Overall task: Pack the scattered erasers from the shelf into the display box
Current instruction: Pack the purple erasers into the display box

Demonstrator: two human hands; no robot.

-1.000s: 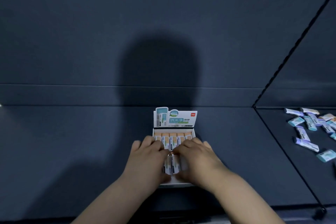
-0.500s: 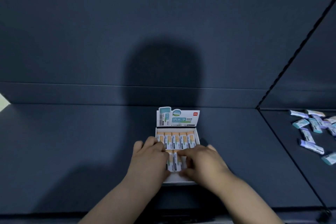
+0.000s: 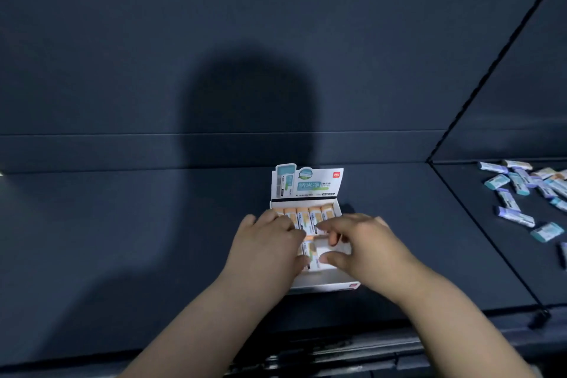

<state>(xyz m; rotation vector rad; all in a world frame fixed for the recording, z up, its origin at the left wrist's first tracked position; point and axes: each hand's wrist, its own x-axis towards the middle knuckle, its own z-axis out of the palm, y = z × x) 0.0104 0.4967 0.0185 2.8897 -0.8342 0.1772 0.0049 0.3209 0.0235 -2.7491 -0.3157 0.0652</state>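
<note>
The white display box [image 3: 325,285] sits on the dark shelf with its printed lid flap upright. A back row of orange-and-white erasers [image 3: 316,214] fills its far end. My left hand [image 3: 268,250] lies over the box's left side, fingers and thumb curled around an orange-and-white eraser [image 3: 307,250] in the front row. My right hand [image 3: 365,247] reaches in from the right and pinches a white eraser [image 3: 333,248] between thumb and fingers inside the box. Loose blue and purple erasers [image 3: 518,193] lie scattered on the shelf section at the right.
A dark seam [image 3: 478,224] divides the shelf section with the box from the right section holding the loose erasers. The back wall [image 3: 276,70] rises just behind the box. The shelf's front edge [image 3: 337,344] runs below my forearms.
My right hand has shifted right and opened a gap, exposing the white eraser it pinches. My left hand stays over the front row. The view has moved slightly.
</note>
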